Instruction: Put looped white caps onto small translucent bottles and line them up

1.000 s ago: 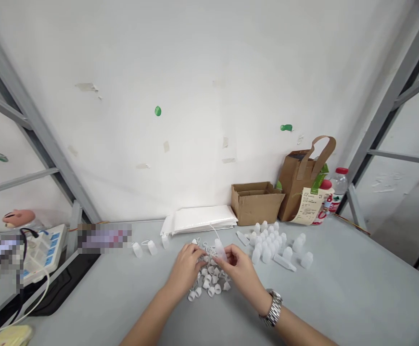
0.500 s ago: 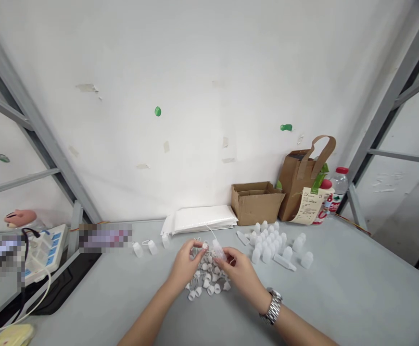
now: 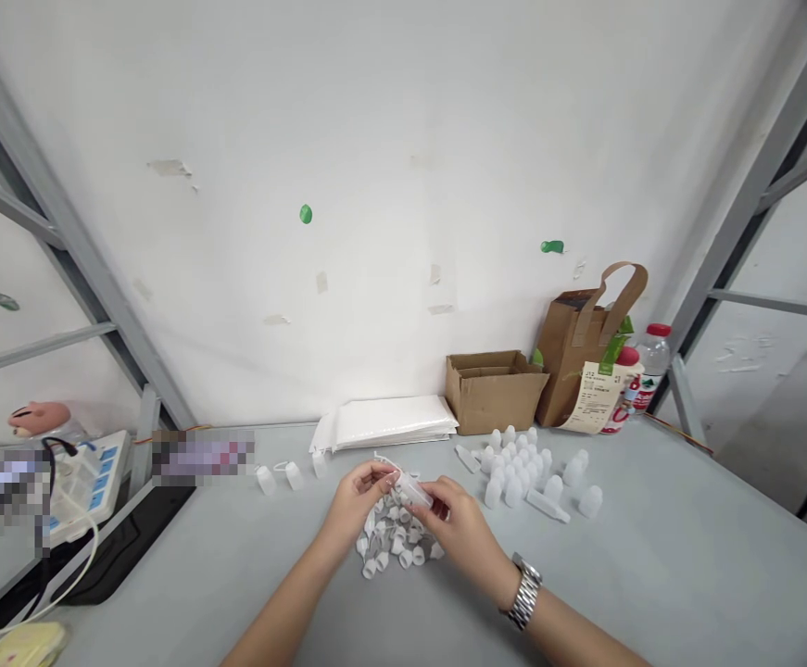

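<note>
White bottle (image 3: 415, 490) pinched between closed fingers of left hand (image 3: 349, 506) and right hand (image 3: 463, 530); three looped bottles (image 3: 294, 477) stand capped, bare bottles (image 3: 512, 490) and piled caps (image 3: 398, 546) separate.

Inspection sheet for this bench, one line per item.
Surface: grey table, no spill seen
Job's things: translucent bottle in hands; loose white caps below; bottle cluster right; three capped bottles left
Clutter: white packets, cardboard box, paper bag
Hands: left and right both on that bottle
Cables: white cable looping by power strip
Surroundings: wall with tape scraps; metal frame
</note>
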A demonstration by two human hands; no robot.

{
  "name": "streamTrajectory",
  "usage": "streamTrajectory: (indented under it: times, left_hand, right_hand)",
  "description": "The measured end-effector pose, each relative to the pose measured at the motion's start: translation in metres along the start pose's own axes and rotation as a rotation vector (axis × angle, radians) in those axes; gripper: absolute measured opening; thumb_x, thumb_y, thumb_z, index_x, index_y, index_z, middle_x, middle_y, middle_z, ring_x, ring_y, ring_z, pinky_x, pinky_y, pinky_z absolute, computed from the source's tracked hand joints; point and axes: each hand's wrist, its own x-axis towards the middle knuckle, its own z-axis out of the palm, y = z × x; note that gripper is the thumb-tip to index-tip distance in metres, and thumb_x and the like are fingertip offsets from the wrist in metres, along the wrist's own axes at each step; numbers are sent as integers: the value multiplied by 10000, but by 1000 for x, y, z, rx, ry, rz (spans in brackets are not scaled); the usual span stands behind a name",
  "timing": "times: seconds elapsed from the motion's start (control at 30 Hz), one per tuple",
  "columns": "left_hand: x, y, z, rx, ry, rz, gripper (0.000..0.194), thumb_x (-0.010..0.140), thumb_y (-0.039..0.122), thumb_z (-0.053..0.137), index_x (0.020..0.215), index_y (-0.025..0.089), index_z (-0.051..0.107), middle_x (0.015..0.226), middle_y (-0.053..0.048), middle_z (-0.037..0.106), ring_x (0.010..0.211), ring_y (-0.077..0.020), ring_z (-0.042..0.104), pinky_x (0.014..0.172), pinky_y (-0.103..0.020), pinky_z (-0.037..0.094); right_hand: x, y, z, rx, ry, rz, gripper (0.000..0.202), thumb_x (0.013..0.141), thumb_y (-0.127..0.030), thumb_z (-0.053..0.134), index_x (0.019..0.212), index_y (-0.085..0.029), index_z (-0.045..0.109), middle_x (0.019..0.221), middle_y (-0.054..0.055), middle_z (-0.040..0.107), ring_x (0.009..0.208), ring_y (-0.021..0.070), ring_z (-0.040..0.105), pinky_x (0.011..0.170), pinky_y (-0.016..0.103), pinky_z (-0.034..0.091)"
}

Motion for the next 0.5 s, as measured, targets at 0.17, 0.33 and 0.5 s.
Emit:
streamTrajectory:
  times: [0.17,0.33,0.5]
  left_hand:
    - [-4,0,2,-75,16,-62,278,633,397,674,773,157,651,819,-41,666,792,-173,575,721,-270,427]
    - [-6,0,6,-158,4,-159,334,621,424,681,797,140,672,777,-58,671,754,-165,574,697,-261,416]
    - [-8,3,6,-227,-7,-194,289,578,391,721,717,142,675,789,-66,684,801,-189,588,764,-294,415]
  right_hand:
    - [-3,0,0,-136,37,-128,141,811,-228,531,902,-203,636,731,26,548,724,178,506,658,288,418]
    - [-6,4,1,-295,78,-271,192,836,-202,493,1007,-201,581,810,51,549,796,203,504,691,322,442]
    - [-8,6,4,-421,105,-348,202,841,-184,475,1024,-193,559,818,64,539,780,210,501,661,334,455]
